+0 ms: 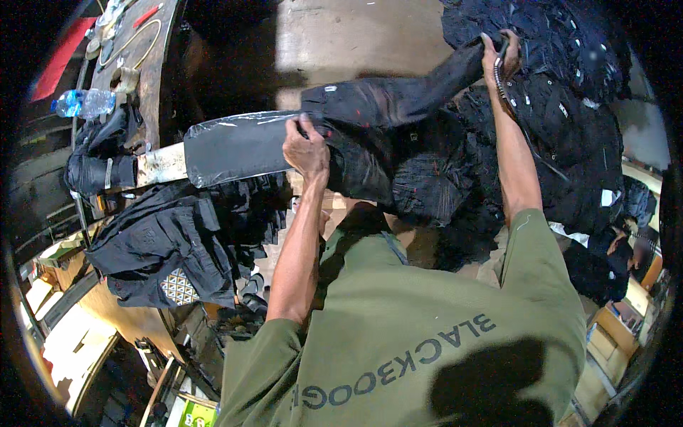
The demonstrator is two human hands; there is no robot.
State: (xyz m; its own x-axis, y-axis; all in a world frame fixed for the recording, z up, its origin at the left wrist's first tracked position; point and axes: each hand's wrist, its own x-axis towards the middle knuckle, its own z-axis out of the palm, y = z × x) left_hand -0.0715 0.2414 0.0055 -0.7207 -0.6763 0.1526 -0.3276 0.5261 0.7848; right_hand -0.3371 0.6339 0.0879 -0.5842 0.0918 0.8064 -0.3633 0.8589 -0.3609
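A black garment (398, 107), apparently trousers, is stretched out in front of me, with small red marks and a white tag on it. My left hand (307, 149) pinches its near left part, beside the end of a dark board wrapped in clear plastic (238, 148). Further off to the right, my right hand (502, 57) is raised and closed on the end of a narrow leg or sleeve, pulling it fairly taut. Around the right wrist runs a beaded or coiled band (499, 84). Folds hide some of the left fingertips.
Heaped black garments (562, 114) fill the right side. More dark clothes (167, 242) hang at left below the board. A wooden table (158, 64) at upper left bears a tape roll (125, 80); a water bottle (85, 104) lies beside it.
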